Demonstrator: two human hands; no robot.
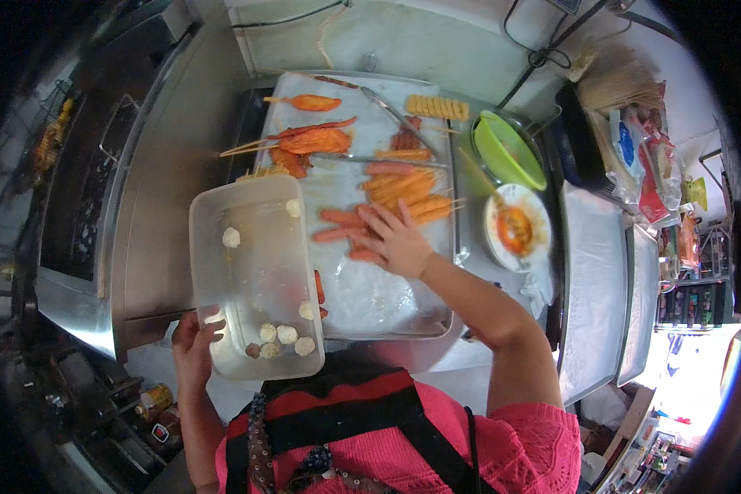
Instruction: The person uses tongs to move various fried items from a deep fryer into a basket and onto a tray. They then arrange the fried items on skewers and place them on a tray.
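My left hand (pixel 196 343) grips the near left corner of a translucent plastic tub (pixel 253 259), its fingers at the rim. Several pale balls, probably fish or meat balls (pixel 287 334), lie inside, most at the tub's near end. The tub overlaps the left side of a metal tray (pixel 376 302) and hides part of it. On the tray, my right hand (pixel 398 244) spreads its fingers over a group of reddish sausages (pixel 339 225); I see nothing gripped in it. Just beyond lie skewered orange sausages (pixel 407 188), partly behind the fingers.
Tongs (pixel 401 117) lie open across the tray, near orange skewered meat (pixel 315 141) and a ridged yellow skewer (pixel 437 107). To the right are a green plastic basket (pixel 509 151) and a white plate (pixel 494 238) with orange sauce. A steel appliance (pixel 173 154) stands left.
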